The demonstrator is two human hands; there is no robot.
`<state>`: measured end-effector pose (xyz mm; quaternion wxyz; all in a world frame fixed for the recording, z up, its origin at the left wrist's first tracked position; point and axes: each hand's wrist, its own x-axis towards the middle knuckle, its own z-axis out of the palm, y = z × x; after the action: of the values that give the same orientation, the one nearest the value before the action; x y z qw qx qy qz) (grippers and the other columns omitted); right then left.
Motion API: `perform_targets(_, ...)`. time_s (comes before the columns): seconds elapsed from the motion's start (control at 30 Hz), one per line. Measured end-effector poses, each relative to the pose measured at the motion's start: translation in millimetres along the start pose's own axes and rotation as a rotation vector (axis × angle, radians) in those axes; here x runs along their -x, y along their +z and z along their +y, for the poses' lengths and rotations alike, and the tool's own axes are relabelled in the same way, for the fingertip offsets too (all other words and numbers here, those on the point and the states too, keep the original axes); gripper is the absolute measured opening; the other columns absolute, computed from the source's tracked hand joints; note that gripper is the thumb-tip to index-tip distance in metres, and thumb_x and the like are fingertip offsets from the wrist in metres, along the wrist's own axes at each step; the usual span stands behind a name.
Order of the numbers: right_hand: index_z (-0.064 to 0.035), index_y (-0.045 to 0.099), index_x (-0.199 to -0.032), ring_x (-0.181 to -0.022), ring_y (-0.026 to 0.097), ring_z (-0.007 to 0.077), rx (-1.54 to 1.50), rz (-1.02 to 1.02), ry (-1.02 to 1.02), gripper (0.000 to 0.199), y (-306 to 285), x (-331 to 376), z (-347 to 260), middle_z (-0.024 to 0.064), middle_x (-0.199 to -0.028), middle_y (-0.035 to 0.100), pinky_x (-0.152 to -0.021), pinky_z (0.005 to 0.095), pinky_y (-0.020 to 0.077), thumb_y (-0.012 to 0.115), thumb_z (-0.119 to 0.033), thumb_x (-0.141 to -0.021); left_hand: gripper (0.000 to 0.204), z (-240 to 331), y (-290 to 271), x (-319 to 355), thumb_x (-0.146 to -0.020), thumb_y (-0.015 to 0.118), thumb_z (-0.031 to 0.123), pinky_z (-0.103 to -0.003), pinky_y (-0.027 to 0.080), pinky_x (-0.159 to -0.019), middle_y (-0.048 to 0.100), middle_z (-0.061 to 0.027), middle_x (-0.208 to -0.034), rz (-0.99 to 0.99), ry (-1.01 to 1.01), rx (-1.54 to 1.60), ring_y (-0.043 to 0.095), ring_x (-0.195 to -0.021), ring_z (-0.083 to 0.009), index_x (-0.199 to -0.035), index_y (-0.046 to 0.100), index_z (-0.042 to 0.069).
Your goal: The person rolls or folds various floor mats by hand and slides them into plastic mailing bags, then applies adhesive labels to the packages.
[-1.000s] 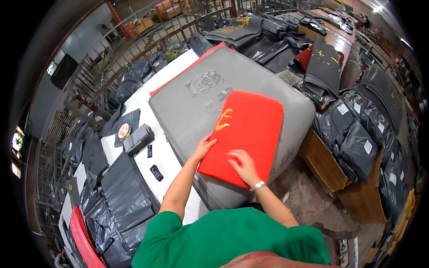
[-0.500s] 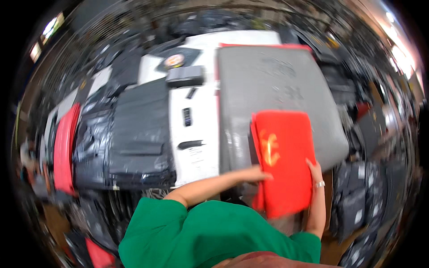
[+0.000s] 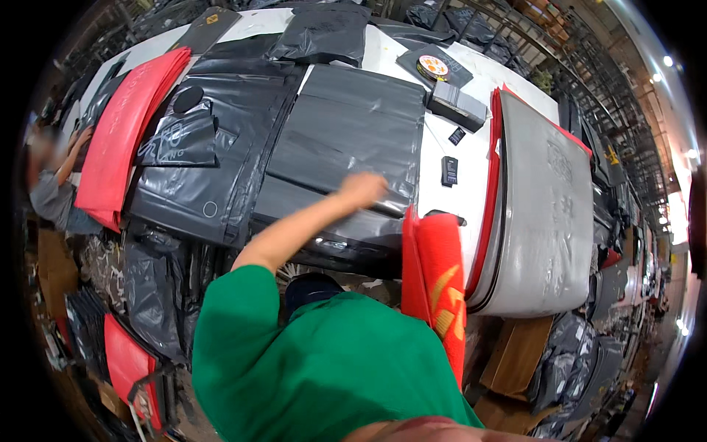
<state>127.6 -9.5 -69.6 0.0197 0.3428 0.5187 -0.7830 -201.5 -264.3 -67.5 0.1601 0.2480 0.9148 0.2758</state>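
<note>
A left hand (image 3: 362, 189), blurred and seemingly half-curled, is stretched over a large flat grey plastic mailer bag (image 3: 346, 140) lying on top of a stack of such bags on the white worktable (image 3: 471, 81); whether the bag is pinched or only touched cannot be told. The right hand is hidden below the green sleeve, so its state cannot be told either. A red padded fabric case with a yellow emblem (image 3: 440, 283) is seen hanging upright at the table's near edge, just beside a big grey moulded panel (image 3: 545, 221). As judged from this, the case has been taken off the panel but is not yet bagged: a bag remains to be picked up and opened, and the case slid inside.
</note>
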Motion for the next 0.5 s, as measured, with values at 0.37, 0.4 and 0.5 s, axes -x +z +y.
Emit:
perform_targets(0.37,0.0019,0.047,-0.119,-0.095,0.059,0.0202,0.059,0.104,-0.047,0.035,88,22,37,0.0119,-0.113,0.057,-0.082,0.0328,0.0485,0.052,-0.013,-0.087,0.012,-100,-58,46,-0.066,0.059,0.014,-0.041,0.046,-0.069,0.058,-0.0103,-0.082,0.027,0.279,-0.371,0.059,-0.075,-0.0289,-0.076,0.064,0.009)
perform_targets(0.4,0.0021,0.047,-0.118,-0.094,0.059,0.02,0.064,0.109,-0.045,0.035,87,25,37,0.0119,-0.112,0.058,-0.082,0.0326,0.0485,0.052,-0.012,-0.087,0.01,-98,-50,75,-0.066,0.059,0.013,-0.041,0.047,-0.067,0.059,-0.0103,-0.083,0.005,0.324,-0.411,0.06,-0.075,-0.0276,-0.072,0.062,0.007)
perform_targets(0.5,0.0026,0.048,-0.117,-0.094,0.059,0.0194,0.072,0.118,-0.04,0.034,82,35,35,0.0118,-0.111,0.058,-0.082,0.032,0.0485,0.053,-0.011,-0.086,0.033,-84,-32,161,-0.067,0.067,0.022,-0.038,0.045,-0.069,0.061,-0.0085,-0.085,-0.218,0.349,-0.48,0.061,-0.079,-0.0263,-0.095,0.057,0.008)
